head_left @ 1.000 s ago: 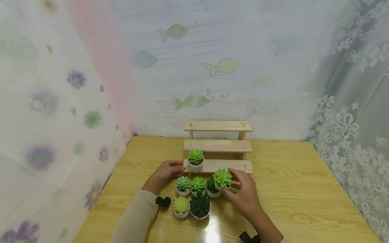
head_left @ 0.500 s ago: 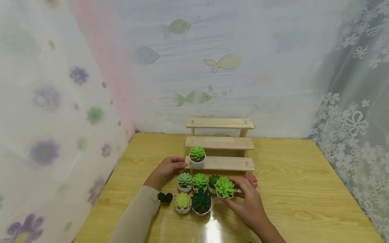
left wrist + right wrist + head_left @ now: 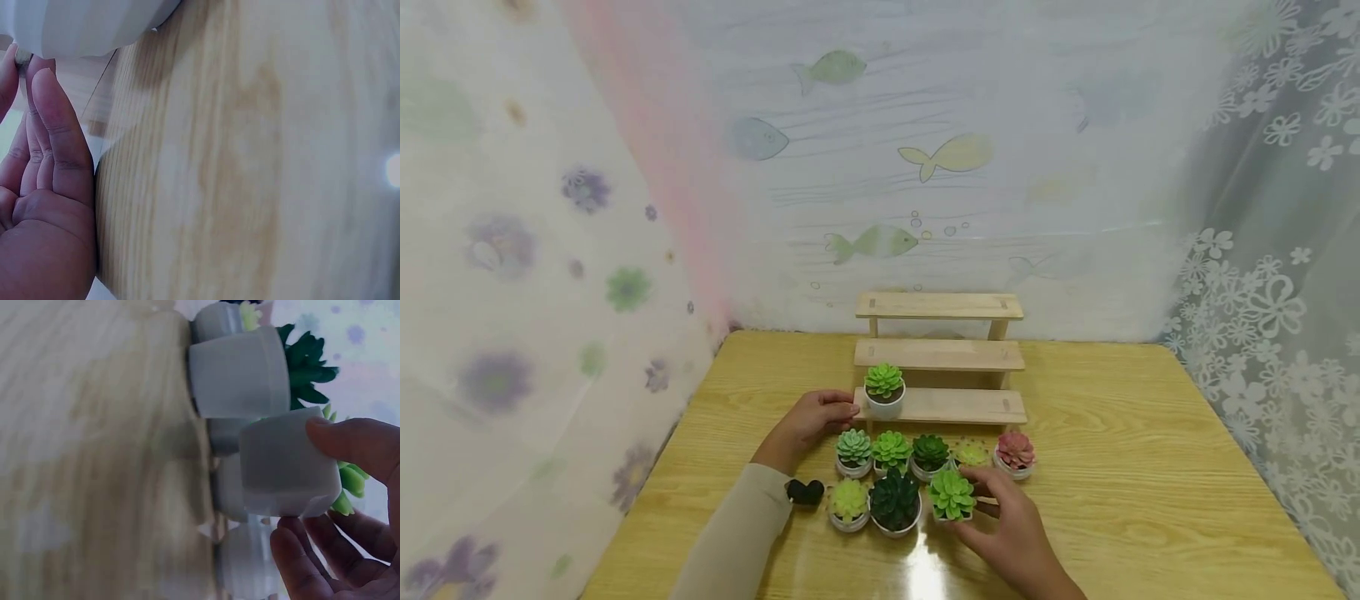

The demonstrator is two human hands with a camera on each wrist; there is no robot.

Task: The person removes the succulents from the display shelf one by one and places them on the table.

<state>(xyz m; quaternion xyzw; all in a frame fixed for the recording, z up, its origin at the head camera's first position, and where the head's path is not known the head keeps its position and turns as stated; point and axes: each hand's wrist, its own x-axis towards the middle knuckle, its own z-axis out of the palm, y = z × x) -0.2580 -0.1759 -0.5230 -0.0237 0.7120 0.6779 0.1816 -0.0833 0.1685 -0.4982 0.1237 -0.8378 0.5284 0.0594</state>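
Observation:
My right hand [image 3: 1011, 525] holds a bright green succulent [image 3: 952, 496] by its squarish white pot [image 3: 287, 465], thumb on one side and fingers on the other. In the right wrist view the pot hangs a little off the wooden tabletop, beside other white pots. My left hand [image 3: 805, 425] pinches the left end of the lowest step of a three-tier wooden plant stand [image 3: 958, 406]. On that step, near those fingertips, a green succulent in a round white pot [image 3: 884, 392] stands upright. The left wrist view shows thumb and fingers [image 3: 56, 119] around the board's edge.
Several potted succulents stand before the stand: pale green [image 3: 853, 450], bright green [image 3: 891, 452], dark green [image 3: 930, 454], yellowish [image 3: 972, 454] and pink-red [image 3: 1016, 452]. Nearer are a yellow-green one [image 3: 848, 502] and a larger dark one [image 3: 895, 502]. Patterned curtains hang around the table [image 3: 1135, 467].
My right hand has drawn the bright green succulent back toward me, away from the row, baring the yellowish and pink-red ones. My left hand keeps its place at the stand.

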